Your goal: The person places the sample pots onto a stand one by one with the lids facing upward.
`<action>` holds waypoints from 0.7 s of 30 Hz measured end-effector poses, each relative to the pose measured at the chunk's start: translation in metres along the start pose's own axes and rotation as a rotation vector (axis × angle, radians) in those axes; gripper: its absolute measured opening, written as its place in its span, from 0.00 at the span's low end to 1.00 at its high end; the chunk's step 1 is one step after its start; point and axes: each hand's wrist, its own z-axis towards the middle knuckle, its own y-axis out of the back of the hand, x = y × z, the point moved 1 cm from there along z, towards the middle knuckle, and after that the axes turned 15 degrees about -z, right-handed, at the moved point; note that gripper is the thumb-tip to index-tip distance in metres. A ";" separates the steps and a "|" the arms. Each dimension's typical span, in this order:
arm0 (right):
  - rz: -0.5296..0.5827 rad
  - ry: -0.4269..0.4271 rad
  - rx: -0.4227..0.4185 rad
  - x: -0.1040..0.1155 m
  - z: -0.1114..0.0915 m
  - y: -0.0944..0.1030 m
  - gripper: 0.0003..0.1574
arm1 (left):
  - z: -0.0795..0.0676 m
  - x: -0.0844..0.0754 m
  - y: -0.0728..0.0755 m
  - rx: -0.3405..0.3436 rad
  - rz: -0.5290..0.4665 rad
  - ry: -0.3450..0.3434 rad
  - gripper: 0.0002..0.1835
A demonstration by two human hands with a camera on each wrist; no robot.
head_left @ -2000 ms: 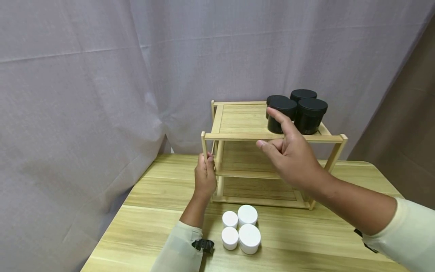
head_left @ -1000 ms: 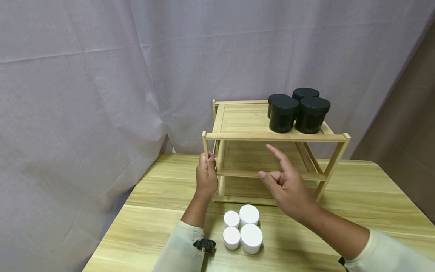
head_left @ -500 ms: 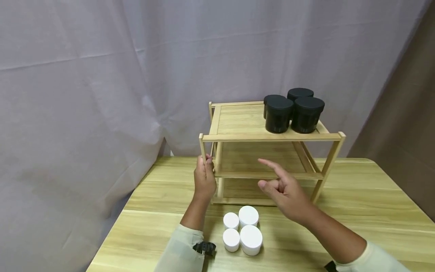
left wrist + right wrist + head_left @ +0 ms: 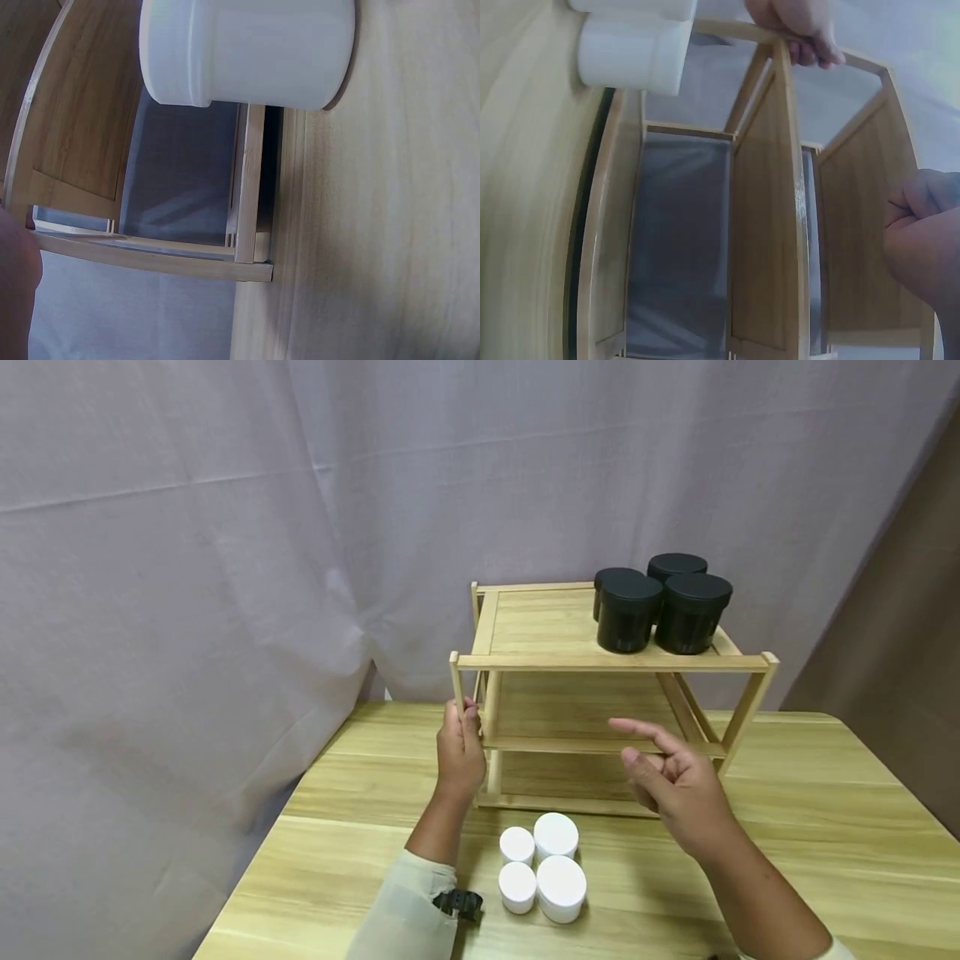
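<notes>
My left hand [image 4: 461, 756] grips the left front post of a light wooden three-tier shelf rack [image 4: 540, 622]. My right hand [image 4: 686, 789] hovers before the rack's lower tiers, its index finger extended and the others bent, holding nothing. Several black lidded jars [image 4: 628, 614] stand grouped at the right of the top tier. On the table before the rack, several white lidded jars [image 4: 561, 887] form a tight cluster of two sizes. One white jar [image 4: 255, 52] looms large in the left wrist view. The right wrist view catches the left hand [image 4: 799, 22] on the post.
The wood-grain table [image 4: 337, 852] extends to both sides of the rack. A grey curtain [image 4: 225, 568] hangs behind it, and a brown curtain [image 4: 892, 635] on the right. The rack's middle tier [image 4: 555, 710] carries no jars.
My right hand has dropped from in front of the black jars to the lower tiers, then shifted right. My left hand keeps its grip on the post. The jars stay put.
</notes>
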 end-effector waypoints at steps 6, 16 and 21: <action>-0.016 -0.043 -0.012 -0.004 0.000 0.003 0.23 | -0.001 0.000 0.001 -0.017 0.010 0.000 0.12; -0.252 -0.132 0.078 -0.014 0.000 0.001 0.21 | -0.002 0.001 0.001 0.001 0.007 -0.015 0.12; -0.292 -0.183 0.122 -0.020 0.001 -0.004 0.24 | 0.000 0.000 0.000 -0.017 0.016 -0.018 0.11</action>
